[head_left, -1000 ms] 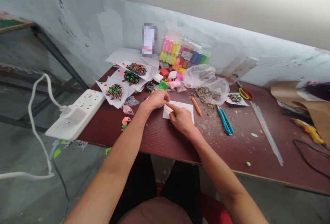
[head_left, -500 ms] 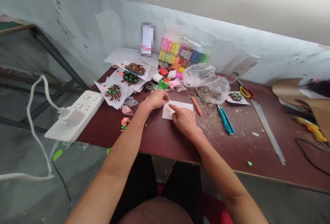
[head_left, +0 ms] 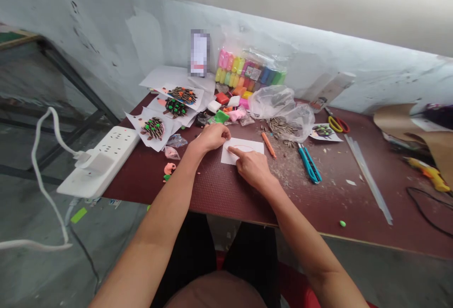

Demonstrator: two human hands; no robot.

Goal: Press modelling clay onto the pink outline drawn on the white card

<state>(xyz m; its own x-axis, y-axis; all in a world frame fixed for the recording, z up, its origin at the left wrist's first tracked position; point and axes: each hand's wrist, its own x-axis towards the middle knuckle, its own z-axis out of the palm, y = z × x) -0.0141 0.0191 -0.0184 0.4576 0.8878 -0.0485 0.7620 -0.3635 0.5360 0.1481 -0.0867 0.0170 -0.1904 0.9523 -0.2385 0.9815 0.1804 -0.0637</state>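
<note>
A small white paper (head_left: 257, 145) with a thin curved outline drawn on it lies on the dark red table (head_left: 219, 190). My right hand (head_left: 250, 162) rests over its lower edge, the index fingertip pressing near the paper's left part, on a pale pinkish patch. At the upper left corner of the paper is my left hand (head_left: 215, 137), its fingers curled together; what they hold, if anything, is too small to tell. An orange pen (head_left: 269, 145) lies just right of the paper.
Hedgehog pictures (head_left: 153, 128) and a power strip (head_left: 102, 161) are at the left. Behind are clay packs (head_left: 249, 72) and a bag of seeds (head_left: 283, 126). A blue cutter (head_left: 309, 164), scissors (head_left: 339, 124), glue sticks (head_left: 368, 180) and a glue gun (head_left: 428, 173) lie to the right.
My right index finger has shifted slightly left on the paper, and more of the drawn outline shows. My left hand keeps nearly the same place and pose.
</note>
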